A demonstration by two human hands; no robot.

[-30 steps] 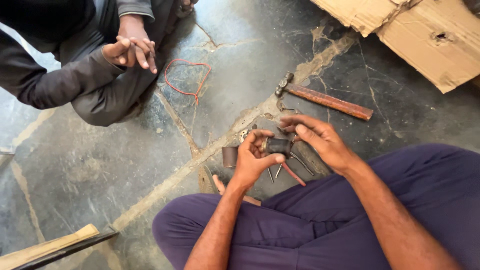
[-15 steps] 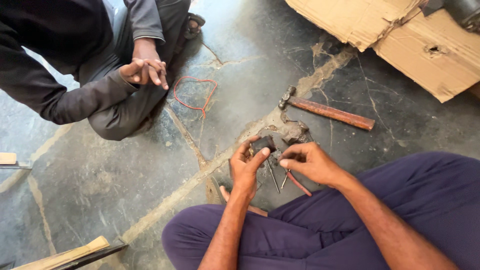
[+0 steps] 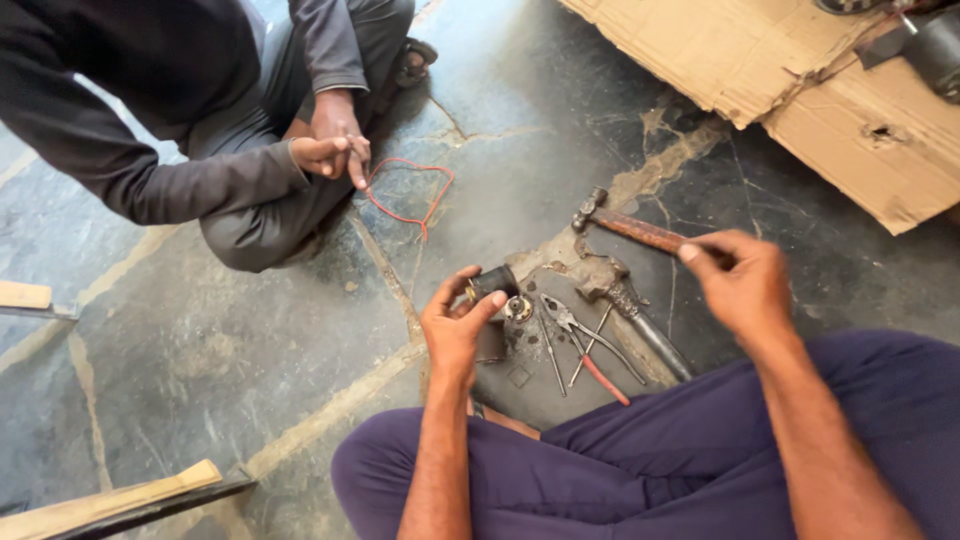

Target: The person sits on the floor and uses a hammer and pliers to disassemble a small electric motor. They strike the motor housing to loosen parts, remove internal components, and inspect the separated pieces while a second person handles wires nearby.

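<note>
On stone floor, two hammers (image 3: 632, 229), one pliers (image 3: 590, 345), left hand (image 3: 455, 325) gripping black cylinder (image 3: 492, 282), right hand (image 3: 745, 285) loosely curled, empty.

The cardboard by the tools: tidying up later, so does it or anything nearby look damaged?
Yes. The cardboard sheet at the upper right has a torn hole and ragged edges. The stone floor is cracked along its joints. The hammer looks rusty.

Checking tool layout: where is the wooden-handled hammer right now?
In the head view, the hammer lies on the stone floor right of centre, beside the right hand, above the pliers.
</note>
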